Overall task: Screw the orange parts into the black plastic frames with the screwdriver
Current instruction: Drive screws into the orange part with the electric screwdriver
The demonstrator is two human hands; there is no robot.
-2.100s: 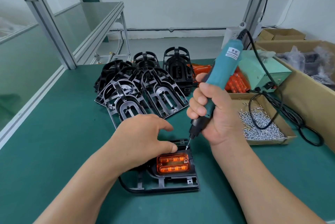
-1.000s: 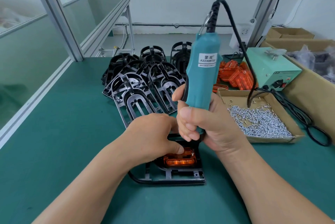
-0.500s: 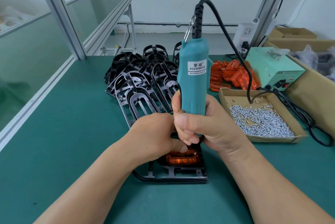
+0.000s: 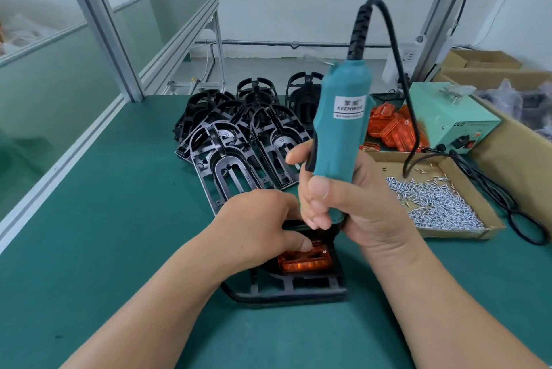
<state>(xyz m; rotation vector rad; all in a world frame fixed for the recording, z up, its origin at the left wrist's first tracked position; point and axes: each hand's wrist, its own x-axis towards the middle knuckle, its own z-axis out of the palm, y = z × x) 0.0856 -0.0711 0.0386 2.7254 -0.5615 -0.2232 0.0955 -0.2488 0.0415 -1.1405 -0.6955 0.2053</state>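
My right hand (image 4: 358, 207) grips the one screwdriver (image 4: 340, 129). It stands almost straight up, tip down and hidden by my fingers. My left hand (image 4: 260, 228) holds the one orange part (image 4: 307, 262), thumb on top. The part lies long side left to right in one black frame (image 4: 298, 288), just under both hands. Behind sit a pile of frames (image 4: 239, 144), too jumbled to count, and one screw box (image 4: 466, 231).

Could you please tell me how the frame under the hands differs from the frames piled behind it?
The frame under the hands holds an orange part and lies alone, held by the left hand; the piled frames show no orange part and overlap one another. Both are black plastic.
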